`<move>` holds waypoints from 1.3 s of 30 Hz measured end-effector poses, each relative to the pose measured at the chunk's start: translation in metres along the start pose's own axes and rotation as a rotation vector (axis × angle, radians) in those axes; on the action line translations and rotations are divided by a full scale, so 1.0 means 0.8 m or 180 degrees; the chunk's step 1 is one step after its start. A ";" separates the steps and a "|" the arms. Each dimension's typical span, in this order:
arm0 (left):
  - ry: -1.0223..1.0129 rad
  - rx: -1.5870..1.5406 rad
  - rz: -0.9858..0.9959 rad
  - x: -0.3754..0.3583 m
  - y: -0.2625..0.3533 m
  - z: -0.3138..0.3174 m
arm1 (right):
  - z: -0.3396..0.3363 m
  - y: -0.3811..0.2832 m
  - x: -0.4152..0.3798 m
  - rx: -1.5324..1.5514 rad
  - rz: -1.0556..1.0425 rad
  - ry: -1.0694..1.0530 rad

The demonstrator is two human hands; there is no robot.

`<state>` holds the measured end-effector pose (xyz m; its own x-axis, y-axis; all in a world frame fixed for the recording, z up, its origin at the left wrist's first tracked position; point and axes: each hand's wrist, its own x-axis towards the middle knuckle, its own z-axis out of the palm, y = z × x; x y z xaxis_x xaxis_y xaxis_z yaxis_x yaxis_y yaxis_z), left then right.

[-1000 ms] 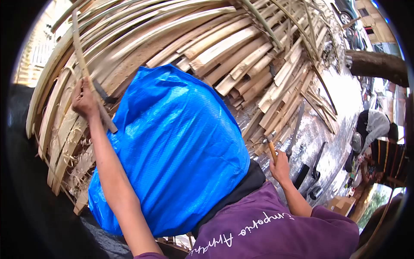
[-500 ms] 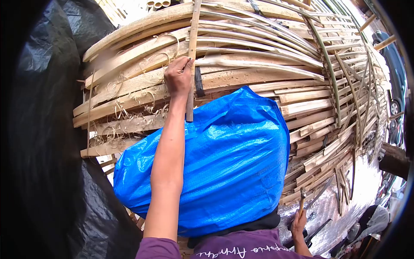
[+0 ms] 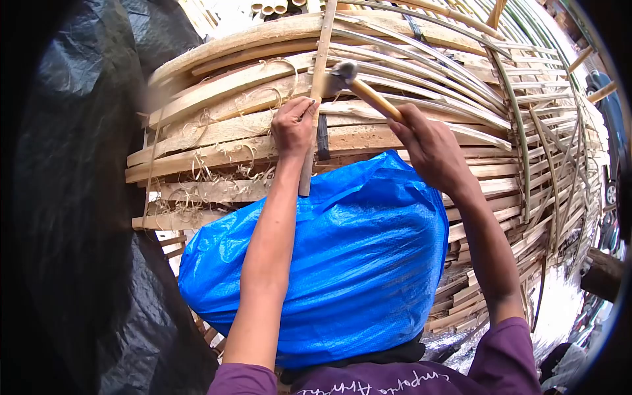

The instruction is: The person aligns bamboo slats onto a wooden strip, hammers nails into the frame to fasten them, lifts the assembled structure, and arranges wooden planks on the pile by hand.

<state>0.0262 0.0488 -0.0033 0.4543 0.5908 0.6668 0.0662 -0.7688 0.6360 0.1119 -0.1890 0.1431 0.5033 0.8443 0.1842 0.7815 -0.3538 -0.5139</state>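
Note:
Closed at the edge of an upright flat wooden strip (image 3: 320,59), my left hand (image 3: 294,128) seems to pinch something too small to make out. The strip lies across several long pale wooden slats (image 3: 224,99). My right hand (image 3: 431,150) grips the wooden handle of a hammer (image 3: 375,100). The hammer's head is beside the strip, just above and right of my left hand. Below both hands a blue plastic sheet (image 3: 342,263) covers my lap. A black band (image 3: 322,137) wraps a slat right of my left hand.
Black plastic sheeting (image 3: 79,217) hangs along the left side. Curled wood shavings (image 3: 204,174) lie on the slats. Crossed split sticks (image 3: 526,145) spread to the right. A thick log end (image 3: 602,273) juts in at the far right, near a parked blue vehicle (image 3: 605,108).
My right hand has come up from the lower right with the hammer to beside the strip. My left hand stays at the strip. The whole view has shifted slightly.

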 end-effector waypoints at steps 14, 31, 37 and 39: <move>0.0092 -0.0119 0.0005 0.000 -0.005 0.004 | 0.068 0.009 0.050 -0.0338 -0.0085 -0.0303; 0.0059 -0.0038 -0.0021 0.000 -0.001 0.003 | 0.091 0.018 0.041 -0.0119 -0.0215 0.0199; 0.0066 -0.0057 0.0066 0.002 -0.002 0.003 | 0.084 0.006 0.040 0.0177 -0.0228 0.0377; 0.0088 0.0007 0.0051 0.001 -0.001 0.003 | 0.087 0.007 0.039 0.0153 -0.0271 0.0394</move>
<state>0.0287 0.0491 -0.0041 0.4305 0.5850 0.6874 0.0611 -0.7787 0.6245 0.1063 -0.1364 0.0876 0.4799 0.8132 0.3292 0.8063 -0.2608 -0.5310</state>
